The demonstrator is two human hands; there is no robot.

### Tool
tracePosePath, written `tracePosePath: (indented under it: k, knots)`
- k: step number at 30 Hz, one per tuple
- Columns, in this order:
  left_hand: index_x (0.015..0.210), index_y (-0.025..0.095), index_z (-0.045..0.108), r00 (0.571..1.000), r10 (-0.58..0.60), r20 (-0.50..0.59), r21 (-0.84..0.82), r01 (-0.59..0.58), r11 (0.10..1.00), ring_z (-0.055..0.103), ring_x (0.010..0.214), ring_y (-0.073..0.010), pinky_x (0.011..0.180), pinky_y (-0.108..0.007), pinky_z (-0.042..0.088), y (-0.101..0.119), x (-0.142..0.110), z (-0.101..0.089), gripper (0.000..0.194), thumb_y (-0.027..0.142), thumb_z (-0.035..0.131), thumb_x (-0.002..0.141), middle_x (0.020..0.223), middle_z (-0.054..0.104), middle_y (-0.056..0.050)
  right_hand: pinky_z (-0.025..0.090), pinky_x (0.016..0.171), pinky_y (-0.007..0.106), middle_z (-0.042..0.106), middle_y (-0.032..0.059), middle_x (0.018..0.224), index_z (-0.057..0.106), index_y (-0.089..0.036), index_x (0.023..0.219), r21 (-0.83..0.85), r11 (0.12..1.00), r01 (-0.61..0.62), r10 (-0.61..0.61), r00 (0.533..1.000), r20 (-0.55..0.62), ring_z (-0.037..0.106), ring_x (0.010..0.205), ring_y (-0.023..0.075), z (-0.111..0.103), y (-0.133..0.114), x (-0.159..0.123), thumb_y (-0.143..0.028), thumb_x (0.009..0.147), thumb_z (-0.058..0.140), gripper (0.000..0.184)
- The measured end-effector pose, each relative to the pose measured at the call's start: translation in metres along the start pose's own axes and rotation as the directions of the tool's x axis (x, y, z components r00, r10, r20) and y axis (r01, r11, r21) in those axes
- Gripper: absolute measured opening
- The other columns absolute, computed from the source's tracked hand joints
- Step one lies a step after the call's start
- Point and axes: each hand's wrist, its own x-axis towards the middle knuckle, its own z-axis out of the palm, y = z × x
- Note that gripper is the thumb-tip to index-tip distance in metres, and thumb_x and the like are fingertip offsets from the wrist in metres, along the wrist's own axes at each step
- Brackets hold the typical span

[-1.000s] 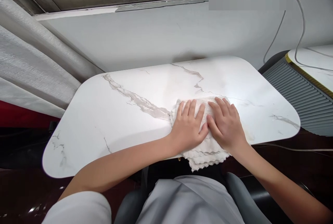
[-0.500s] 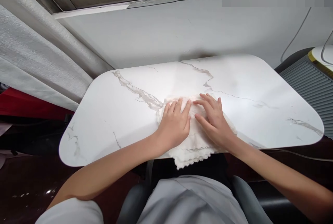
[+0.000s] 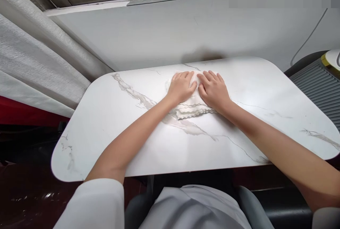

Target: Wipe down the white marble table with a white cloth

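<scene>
A folded white cloth (image 3: 192, 109) with scalloped edges lies on the white marble-look table (image 3: 132, 137), toward its far edge. My left hand (image 3: 182, 86) presses flat on the cloth's left part, fingers stretched out. My right hand (image 3: 214, 89) presses flat beside it on the right part, fingers also extended. Both arms reach far forward across the tabletop. Most of the cloth is hidden under my palms.
A grey wall (image 3: 170, 34) runs right behind the table. A pale curtain (image 3: 34, 62) hangs at the left. A ribbed grey unit (image 3: 316, 83) with a white top stands at the right. My lap and a grey chair (image 3: 247, 204) sit at the near edge.
Both hands have pushed the cloth away from the near edge, where it hung over, to the far side of the table. My arms are now stretched out.
</scene>
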Motion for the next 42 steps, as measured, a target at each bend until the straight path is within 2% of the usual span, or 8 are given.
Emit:
tracePosePath:
  k: [4, 11, 16, 25, 29, 32, 37, 42]
  knots:
    - [0.133, 0.017, 0.056, 1.0, 0.009, -0.023, -0.026, -0.009, 1.0, 0.052, 0.126, -0.0236, 0.111, -0.035, 0.035, -0.016, 0.03, 0.003, 0.043, 0.029, 0.041, 0.095, 0.136, 0.06, -0.009, 0.023, 0.113, 0.06, 0.053, 0.0149, 0.141, 0.053, -0.019, 0.133, -0.066, 0.998, -0.013, 0.012, 1.0, -0.014, 0.041, 0.137, 0.0323, 0.015, 0.01, 0.027, -0.025, 0.094, 0.029, 0.046]
    - [0.135, 0.019, 0.055, 0.999, -0.026, -0.035, -0.012, 0.025, 1.0, 0.052, 0.127, -0.0237, 0.111, -0.037, 0.035, -0.037, 0.057, 0.005, 0.045, 0.03, 0.039, 0.095, 0.139, 0.059, -0.009, 0.029, 0.109, 0.056, 0.056, 0.0156, 0.134, 0.053, -0.019, 0.129, 0.004, 1.0, -0.017, 0.017, 1.0, -0.011, 0.04, 0.134, 0.0333, 0.036, 0.02, 0.07, -0.024, 0.092, 0.028, 0.045]
    - [0.137, 0.016, 0.053, 0.998, -0.061, -0.026, 0.03, 0.062, 0.998, 0.051, 0.128, -0.0241, 0.112, -0.037, 0.033, -0.053, 0.062, 0.0, 0.046, 0.03, 0.038, 0.096, 0.139, 0.058, -0.01, 0.031, 0.108, 0.05, 0.058, 0.0164, 0.129, 0.054, -0.017, 0.129, -0.017, 1.0, 0.002, -0.001, 1.0, 0.028, 0.047, 0.124, 0.0308, 0.042, 0.01, 0.092, -0.022, 0.092, 0.029, 0.045]
    - [0.135, 0.015, 0.055, 0.99, -0.131, -0.06, 0.048, 0.134, 0.99, 0.053, 0.126, -0.026, 0.111, -0.039, 0.035, -0.093, 0.053, -0.012, 0.046, 0.03, 0.039, 0.095, 0.135, 0.061, -0.011, 0.032, 0.103, 0.049, 0.058, 0.0179, 0.127, 0.054, -0.013, 0.131, 0.021, 0.999, 0.043, -0.044, 0.997, 0.057, 0.048, 0.119, 0.0324, 0.063, -0.023, 0.119, -0.022, 0.093, 0.029, 0.047]
    - [0.134, 0.016, 0.056, 0.982, -0.152, -0.114, 0.041, 0.157, 0.987, 0.053, 0.126, -0.0255, 0.112, -0.039, 0.036, -0.102, 0.041, -0.013, 0.044, 0.03, 0.041, 0.094, 0.136, 0.061, -0.009, 0.029, 0.107, 0.05, 0.055, 0.0178, 0.132, 0.053, -0.013, 0.133, 0.04, 0.997, 0.064, -0.066, 0.996, 0.065, 0.046, 0.124, 0.0315, 0.065, -0.038, 0.116, -0.022, 0.093, 0.028, 0.048]
    - [0.134, 0.016, 0.056, 0.977, -0.17, -0.132, 0.036, 0.176, 0.984, 0.051, 0.13, -0.0255, 0.114, -0.04, 0.033, -0.099, 0.032, -0.012, 0.044, 0.03, 0.042, 0.095, 0.138, 0.059, -0.009, 0.025, 0.11, 0.056, 0.049, 0.0179, 0.142, 0.049, -0.014, 0.137, 0.04, 0.998, 0.049, -0.052, 0.995, 0.088, 0.038, 0.134, 0.0326, 0.062, -0.045, 0.106, -0.023, 0.095, 0.026, 0.049]
    - [0.133, 0.016, 0.055, 0.98, -0.161, -0.119, 0.019, 0.164, 0.986, 0.049, 0.131, -0.0246, 0.115, -0.04, 0.032, -0.082, 0.008, -0.015, 0.043, 0.031, 0.042, 0.095, 0.139, 0.058, -0.009, 0.022, 0.111, 0.062, 0.04, 0.0197, 0.151, 0.044, -0.012, 0.143, 0.026, 0.999, 0.043, -0.046, 0.991, 0.124, 0.029, 0.143, 0.0346, 0.051, -0.051, 0.077, -0.026, 0.097, 0.024, 0.051]
    - [0.136, 0.013, 0.052, 0.989, -0.126, -0.078, 0.058, 0.131, 0.99, 0.046, 0.134, -0.0245, 0.119, -0.041, 0.027, -0.054, -0.034, -0.022, 0.045, 0.031, 0.042, 0.096, 0.142, 0.055, -0.012, 0.016, 0.11, 0.07, 0.04, 0.0212, 0.15, 0.044, -0.012, 0.143, -0.004, 0.998, 0.057, -0.056, 0.992, 0.108, 0.03, 0.143, 0.0361, 0.029, -0.063, 0.026, -0.028, 0.098, 0.024, 0.052]
